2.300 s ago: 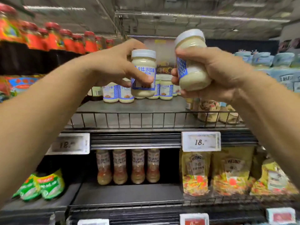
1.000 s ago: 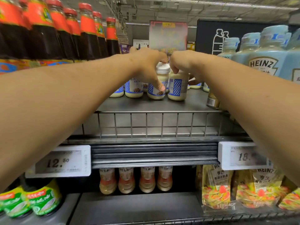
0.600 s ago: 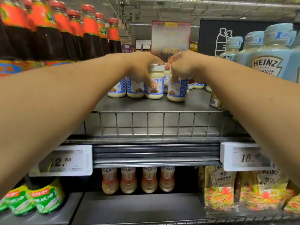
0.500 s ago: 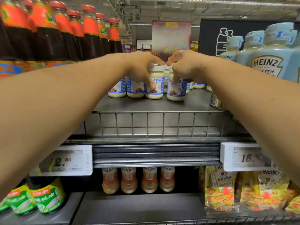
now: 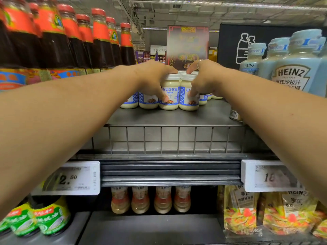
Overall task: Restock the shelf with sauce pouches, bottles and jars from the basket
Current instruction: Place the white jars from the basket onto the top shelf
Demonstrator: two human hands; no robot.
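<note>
Both arms stretched deep onto the grey shelf (image 5: 177, 117). Left hand (image 5: 152, 80) wrapped around one white-lidded jar (image 5: 169, 93), right hand (image 5: 205, 80) clamped on its neighbour (image 5: 187, 96), both upright, touching.

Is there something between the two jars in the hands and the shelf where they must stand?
Nothing visible: both jars, left jar and right jar, already stand on the shelf, side by side.
</note>
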